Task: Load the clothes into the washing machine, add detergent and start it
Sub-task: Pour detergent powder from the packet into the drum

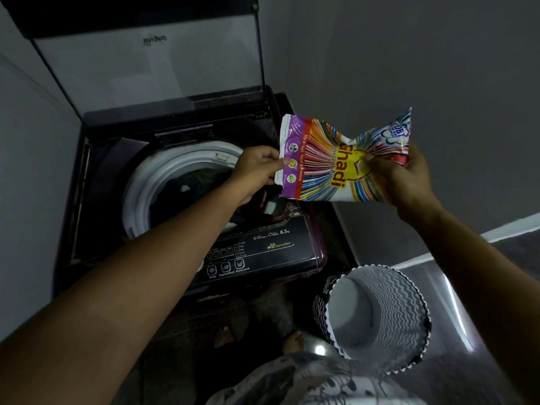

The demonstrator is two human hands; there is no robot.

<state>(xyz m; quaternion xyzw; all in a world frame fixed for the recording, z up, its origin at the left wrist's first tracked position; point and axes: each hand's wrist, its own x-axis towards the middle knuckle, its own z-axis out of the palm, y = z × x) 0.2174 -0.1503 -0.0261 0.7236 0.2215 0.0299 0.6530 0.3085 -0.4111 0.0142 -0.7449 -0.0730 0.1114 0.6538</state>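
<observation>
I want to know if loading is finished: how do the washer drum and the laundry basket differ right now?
The drum holds dark clothes; the laundry basket shows only its bare pale inside. The drum's rim is plain white; the basket's wall is black-and-white zigzag. The drum sits in the washing machine; the basket stands outside, beside it. Both are round and open-topped.

A round basket (380,314) patterned in black-and-white zigzags sits on the glossy floor (485,287), near a grey wall (409,54) with a white skirting strip (511,228); 2 bare feet (292,342) show above a floral garment (306,381)
</observation>
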